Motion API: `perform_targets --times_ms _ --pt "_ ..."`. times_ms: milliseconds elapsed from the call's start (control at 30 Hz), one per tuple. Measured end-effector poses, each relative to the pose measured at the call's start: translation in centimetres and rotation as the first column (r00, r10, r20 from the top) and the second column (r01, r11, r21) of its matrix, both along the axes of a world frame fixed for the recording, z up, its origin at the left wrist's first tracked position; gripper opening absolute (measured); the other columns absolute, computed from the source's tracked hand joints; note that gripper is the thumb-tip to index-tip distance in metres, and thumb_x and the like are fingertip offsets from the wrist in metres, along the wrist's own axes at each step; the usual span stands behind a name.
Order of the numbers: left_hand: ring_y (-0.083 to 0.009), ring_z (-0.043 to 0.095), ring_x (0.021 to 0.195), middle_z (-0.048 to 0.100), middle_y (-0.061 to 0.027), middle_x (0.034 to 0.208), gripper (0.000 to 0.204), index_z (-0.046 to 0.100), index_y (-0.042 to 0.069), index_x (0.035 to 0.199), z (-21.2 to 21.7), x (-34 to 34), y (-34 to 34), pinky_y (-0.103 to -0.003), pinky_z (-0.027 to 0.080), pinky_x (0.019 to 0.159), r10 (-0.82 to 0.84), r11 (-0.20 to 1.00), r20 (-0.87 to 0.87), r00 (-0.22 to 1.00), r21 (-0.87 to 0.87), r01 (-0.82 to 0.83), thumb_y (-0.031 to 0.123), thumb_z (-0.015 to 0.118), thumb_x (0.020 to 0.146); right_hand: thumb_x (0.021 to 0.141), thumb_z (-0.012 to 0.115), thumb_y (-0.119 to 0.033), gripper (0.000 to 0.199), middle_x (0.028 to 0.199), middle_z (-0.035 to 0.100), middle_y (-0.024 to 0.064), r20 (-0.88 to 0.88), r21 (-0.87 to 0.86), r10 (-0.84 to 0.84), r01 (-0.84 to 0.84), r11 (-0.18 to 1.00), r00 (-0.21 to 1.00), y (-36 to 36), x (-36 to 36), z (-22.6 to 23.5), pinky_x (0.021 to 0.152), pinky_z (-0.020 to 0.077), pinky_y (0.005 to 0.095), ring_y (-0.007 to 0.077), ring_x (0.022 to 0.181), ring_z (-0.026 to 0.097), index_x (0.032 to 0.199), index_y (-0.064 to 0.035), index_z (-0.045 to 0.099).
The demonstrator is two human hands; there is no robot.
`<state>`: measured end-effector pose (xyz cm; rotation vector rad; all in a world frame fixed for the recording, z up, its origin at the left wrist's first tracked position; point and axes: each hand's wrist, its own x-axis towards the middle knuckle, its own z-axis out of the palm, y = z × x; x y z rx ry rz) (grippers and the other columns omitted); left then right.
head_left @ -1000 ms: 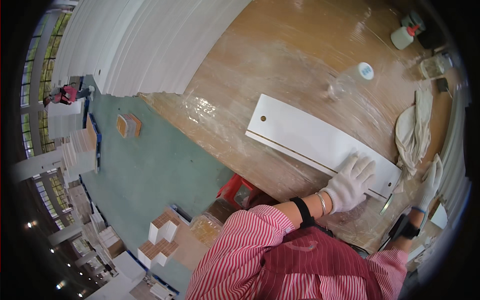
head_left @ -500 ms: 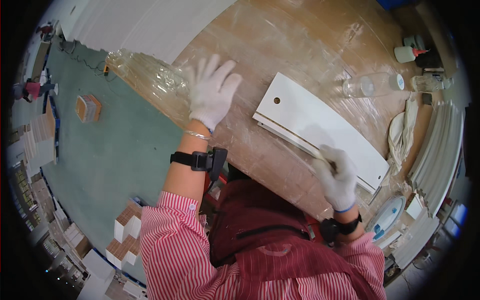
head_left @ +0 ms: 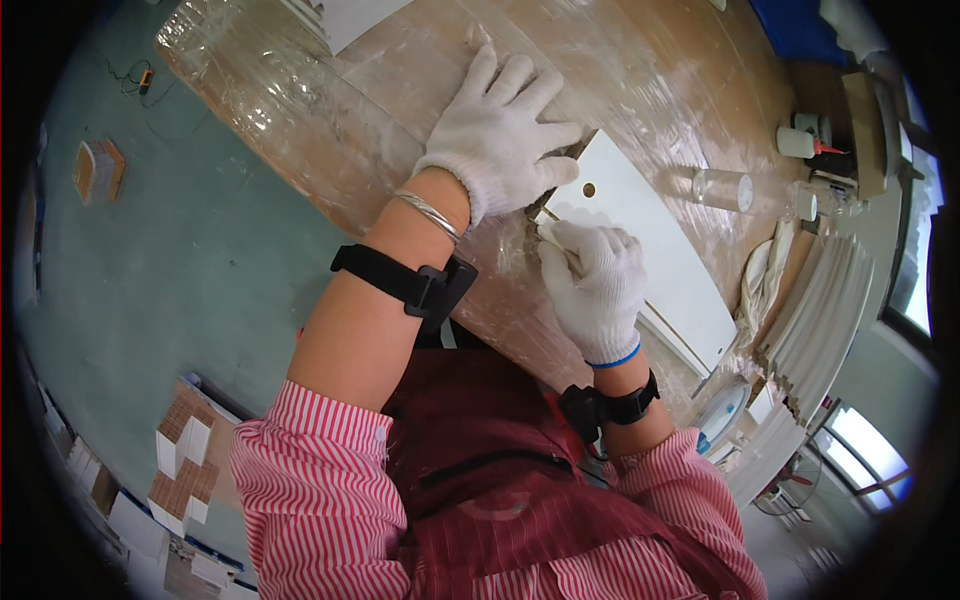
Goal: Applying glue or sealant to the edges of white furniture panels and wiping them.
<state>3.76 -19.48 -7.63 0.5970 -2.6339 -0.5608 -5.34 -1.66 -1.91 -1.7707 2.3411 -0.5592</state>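
Note:
A white board (head_left: 665,235) with a round hole near its far left end lies on the film-covered table, and a narrow groove runs along its near edge. My left hand (head_left: 500,140), in a white knit glove, is spread open at that end, its thumb side against the board's corner. My right hand (head_left: 598,285), gloved too, is closed over the near edge close to the same corner. A small pale bit shows at its fingertips, too hidden to name.
Clear plastic film covers the wooden table (head_left: 400,130). To the right are a clear bottle (head_left: 722,190), a white bottle with a red nozzle (head_left: 797,142), a crumpled cloth (head_left: 765,270) and stacked white strips (head_left: 825,300). A box (head_left: 97,170) stands on the green floor.
My left hand has come right, from over the table to the board's end. My right hand has slid left along the board's near edge toward that end. The view has shifted too.

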Motion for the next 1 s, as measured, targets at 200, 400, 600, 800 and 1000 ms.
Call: perform_targets --times_ms 200,400,600,800,1000 --pt "-0.0295 0.042 0.139 0.057 -0.0107 0.143 0.042 0.079 0.025 0.12 0.1 0.0 0.0 -0.059 0.013 0.127 0.012 0.999 -0.009 1.0 0.043 -0.012 0.051 0.066 0.09 0.083 0.079 -0.014 0.013 0.088 0.074 0.0089 -0.02 0.026 -0.006 0.006 1.0 1.0 -0.3 0.3 0.1 0.081 0.0511 0.0424 0.0317 0.085 0.068 0.095 -0.0117 0.076" --pt "-0.03 0.038 0.145 0.055 -0.0119 0.15 0.046 0.078 0.026 0.121 0.3 -0.3 0.2 -0.059 0.009 0.128 0.057 0.994 0.027 0.998 0.089 -0.059 0.056 0.065 0.088 0.082 0.079 -0.014 0.012 0.085 0.073 0.0097 -0.023 0.023 0.008 -0.007 1.0 1.0 -0.8 0.4 0.5 0.078 0.049 0.0424 0.032 0.081 0.069 0.093 -0.0113 0.075" --pt "-0.029 0.041 0.141 0.056 -0.0105 0.148 0.044 0.079 0.026 0.118 0.4 -0.4 0.3 -0.057 0.009 0.129 0.089 0.994 0.028 0.996 0.065 -0.091 0.054 0.067 0.085 0.083 0.078 -0.014 0.01 0.084 0.073 0.0101 -0.102 0.135 0.019 -0.005 0.991 0.995 -0.8 0.8 1.3 0.077 0.0481 0.0423 0.0325 0.081 0.068 0.092 -0.0105 0.075" --pt "-0.027 0.042 0.139 0.058 -0.008 0.143 0.041 0.08 0.026 0.115 0.1 -0.5 0.4 -0.056 0.012 0.129 0.098 0.991 -0.004 0.995 0.087 -0.098 0.052 0.067 0.085 0.083 0.077 -0.013 0.008 0.082 0.071 0.0103 -0.109 0.116 0.042 -0.029 0.993 0.993 -1.3 1.0 1.4 0.076 0.0471 0.0424 0.0323 0.08 0.067 0.091 -0.011 0.075" --pt "-0.0275 0.039 0.144 0.056 -0.008 0.147 0.041 0.079 0.027 0.117 0.0 -0.5 0.5 -0.055 0.011 0.13 0.109 0.988 0.003 0.994 0.107 -0.109 0.052 0.065 0.087 0.084 0.077 -0.014 0.007 0.082 0.072 0.0104 -0.11 0.147 0.021 -0.004 0.989 0.994 -1.5 1.1 1.6 0.077 0.0479 0.0422 0.0321 0.08 0.067 0.09 -0.0111 0.076"
